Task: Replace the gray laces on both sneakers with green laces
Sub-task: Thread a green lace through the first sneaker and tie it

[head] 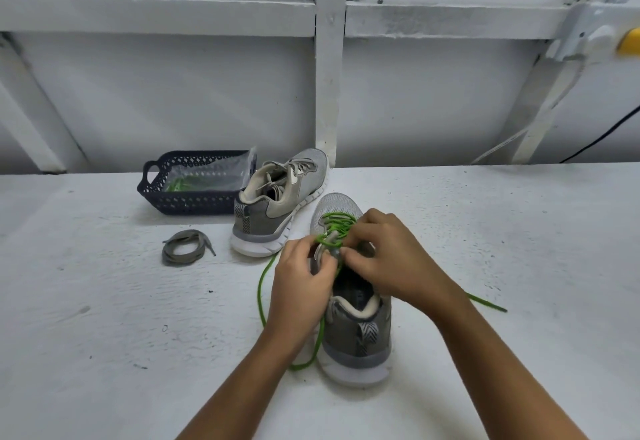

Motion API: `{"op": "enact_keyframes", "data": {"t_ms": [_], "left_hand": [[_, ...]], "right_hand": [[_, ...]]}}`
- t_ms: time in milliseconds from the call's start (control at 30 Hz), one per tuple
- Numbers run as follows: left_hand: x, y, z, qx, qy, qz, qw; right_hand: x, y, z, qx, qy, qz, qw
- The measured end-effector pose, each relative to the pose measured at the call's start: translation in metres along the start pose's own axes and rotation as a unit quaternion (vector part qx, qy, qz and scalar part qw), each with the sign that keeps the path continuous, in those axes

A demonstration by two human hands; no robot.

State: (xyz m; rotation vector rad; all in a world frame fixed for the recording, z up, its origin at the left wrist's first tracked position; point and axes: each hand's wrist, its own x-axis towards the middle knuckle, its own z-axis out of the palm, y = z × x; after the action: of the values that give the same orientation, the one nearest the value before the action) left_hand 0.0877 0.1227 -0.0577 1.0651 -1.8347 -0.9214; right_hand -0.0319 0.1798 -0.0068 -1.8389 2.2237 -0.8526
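Note:
A grey sneaker (358, 339) stands heel towards me in the middle of the white surface, with a green lace (337, 228) threaded through its front eyelets. My left hand (299, 287) pinches the lace at the shoe's left eyelet flap. My right hand (384, 256) pinches it from the right, over the tongue. The lace's loose ends trail left (261, 297) and right (488, 302) of the shoe. A second grey sneaker (277, 204) behind it still carries grey laces. A removed grey lace (185, 247) lies coiled to the left.
A dark blue plastic basket (162, 193) stands at the back left, holding a clear bag with green lace inside. A white framed wall runs close behind the surface. A black cable (602, 136) hangs at the far right.

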Motion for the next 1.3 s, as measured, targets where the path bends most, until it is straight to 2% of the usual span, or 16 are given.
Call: {"op": "enact_keyframes", "data": {"t_ms": [167,333,400,433,500,600,667,733,800,933,1000,1100,1167,1300], "left_hand": [[0.0,0.0,0.0,0.003,-0.003,0.001,1.0],[0.004,0.003,0.001,0.004,-0.025,-0.001,1.0],[0.005,0.001,-0.001,-0.002,-0.029,-0.003,1.0],[0.005,0.002,-0.002,-0.006,-0.032,-0.002,0.999],[0.003,0.007,-0.004,0.001,-0.017,0.025,1.0],[-0.001,0.022,-0.005,0.016,0.031,0.112,0.993],[-0.004,0.032,-0.003,0.016,-0.019,0.149,0.988],[-0.006,0.039,-0.001,0.039,-0.093,0.155,0.983],[-0.008,0.044,0.0,0.034,-0.139,0.143,0.979],[-0.008,0.052,-0.006,-0.109,-0.226,0.058,0.966],[-0.007,0.053,-0.009,-0.108,-0.265,0.047,0.957],[-0.005,0.056,-0.009,-0.102,-0.282,0.046,0.953],[0.0,0.06,-0.012,-0.13,-0.28,0.029,0.951],[0.028,0.063,-0.021,-0.263,-0.221,-0.03,0.938]], "right_hand": [[-0.019,0.009,-0.029,0.224,-0.051,-0.005,0.973],[-0.022,0.011,-0.045,0.284,-0.071,0.01,0.956],[-0.02,0.001,-0.045,0.339,-0.064,0.037,0.938],[-0.018,-0.004,-0.045,0.39,-0.052,0.068,0.917],[-0.011,-0.014,-0.047,0.509,-0.037,0.143,0.848],[0.006,-0.024,-0.056,0.666,-0.018,0.235,0.707],[0.017,-0.027,-0.062,0.748,-0.002,0.265,0.609],[0.027,-0.03,-0.064,0.785,0.014,0.273,0.557],[0.034,-0.031,-0.063,0.794,0.022,0.273,0.543],[0.041,-0.027,-0.055,0.802,0.033,0.275,0.529],[0.042,-0.024,-0.053,0.806,0.037,0.276,0.523],[0.043,-0.021,-0.051,0.811,0.041,0.271,0.516],[0.043,-0.018,-0.05,0.801,0.043,0.267,0.535],[0.033,-0.008,-0.043,0.741,-0.011,0.268,0.615]]}}
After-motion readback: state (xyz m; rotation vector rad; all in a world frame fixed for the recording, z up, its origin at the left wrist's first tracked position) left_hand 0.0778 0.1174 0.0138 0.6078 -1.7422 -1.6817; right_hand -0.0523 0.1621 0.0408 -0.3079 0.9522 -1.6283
